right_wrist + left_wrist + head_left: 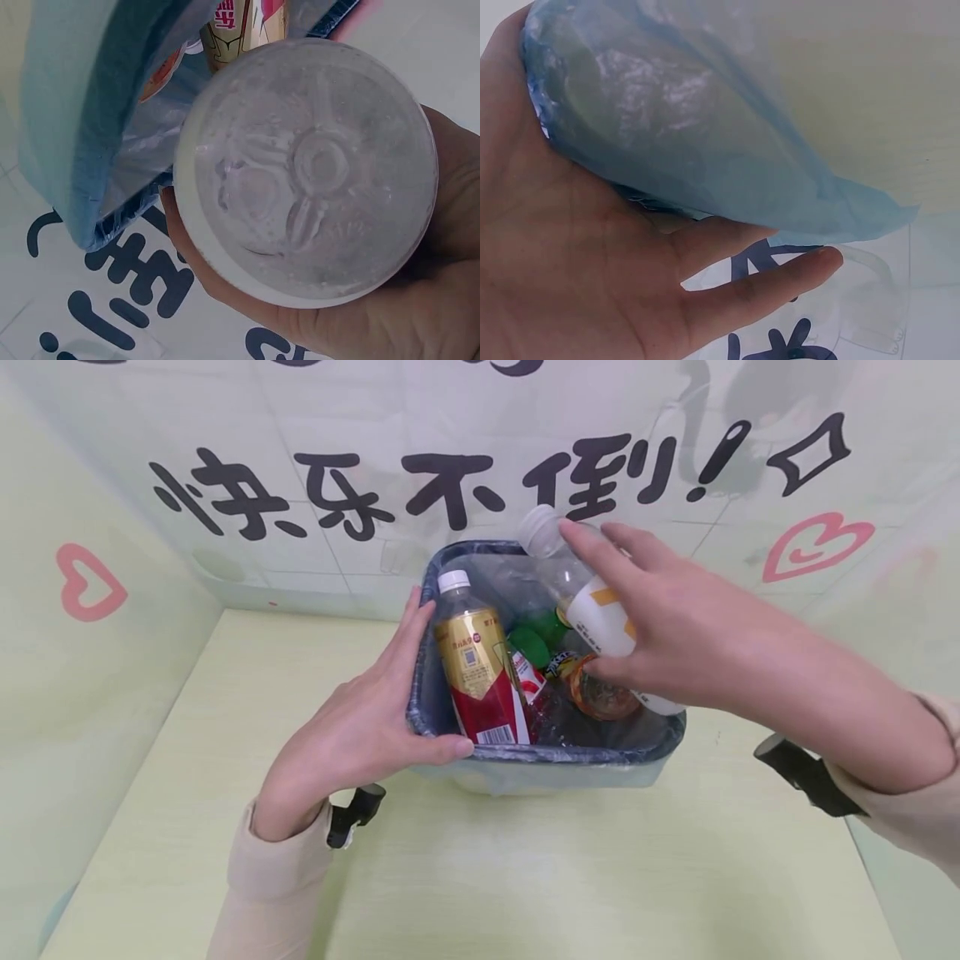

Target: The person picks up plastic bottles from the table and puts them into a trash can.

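Note:
My right hand (667, 610) grips a clear plastic bottle (558, 568) with a white label and a whitish cap. The bottle is tilted over the right side of a bin (570, 758) lined with a plastic bag. Its round base (322, 172) fills the right wrist view. My left hand (360, 718) rests against the bin's left side, thumb over the front rim, other fingers extended along the wall. In the left wrist view its palm lies against the bluish bag (667, 112). Inside the bin leans a gold-and-red bottle (480, 668) with a white cap.
Deeper in the bin lie a green-capped bottle (532, 647) and an orange-labelled bottle (596, 689), partly hidden. The bin stands on a pale wooden table (525, 877). Close behind it is a white sheet (360, 410) with black characters and pink hearts.

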`<state>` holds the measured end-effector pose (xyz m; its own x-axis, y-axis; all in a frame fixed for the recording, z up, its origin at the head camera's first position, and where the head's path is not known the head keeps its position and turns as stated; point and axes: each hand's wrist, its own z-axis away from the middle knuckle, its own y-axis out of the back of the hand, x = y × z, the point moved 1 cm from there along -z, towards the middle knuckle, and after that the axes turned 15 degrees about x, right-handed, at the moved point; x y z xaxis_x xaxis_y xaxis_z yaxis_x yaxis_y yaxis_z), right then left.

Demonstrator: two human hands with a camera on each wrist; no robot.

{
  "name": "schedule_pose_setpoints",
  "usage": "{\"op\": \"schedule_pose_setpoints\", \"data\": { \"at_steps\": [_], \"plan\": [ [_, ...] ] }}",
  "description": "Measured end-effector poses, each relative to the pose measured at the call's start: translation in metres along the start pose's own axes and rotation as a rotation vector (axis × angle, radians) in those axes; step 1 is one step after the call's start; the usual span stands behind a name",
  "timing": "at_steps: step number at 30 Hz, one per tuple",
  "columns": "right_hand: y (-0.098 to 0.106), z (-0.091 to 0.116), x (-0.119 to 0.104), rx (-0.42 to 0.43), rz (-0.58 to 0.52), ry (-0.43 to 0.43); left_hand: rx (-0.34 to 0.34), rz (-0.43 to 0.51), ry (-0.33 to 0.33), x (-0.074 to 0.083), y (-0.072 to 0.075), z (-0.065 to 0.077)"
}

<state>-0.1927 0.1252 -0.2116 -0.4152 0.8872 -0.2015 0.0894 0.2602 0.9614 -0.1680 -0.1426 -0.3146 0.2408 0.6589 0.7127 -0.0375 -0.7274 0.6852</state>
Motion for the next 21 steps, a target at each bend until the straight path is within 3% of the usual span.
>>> {"op": "schedule_pose_setpoints", "data": {
  "at_steps": [12,21],
  "plan": [
    [-0.007,-0.006,-0.014,-0.023,-0.002,-0.037,-0.005,-0.014,-0.008,0.0,-0.001,-0.001],
    [-0.015,-0.013,-0.028,-0.091,0.046,-0.074,-0.003,-0.04,-0.023,0.0,0.001,0.0]
  ]
}}
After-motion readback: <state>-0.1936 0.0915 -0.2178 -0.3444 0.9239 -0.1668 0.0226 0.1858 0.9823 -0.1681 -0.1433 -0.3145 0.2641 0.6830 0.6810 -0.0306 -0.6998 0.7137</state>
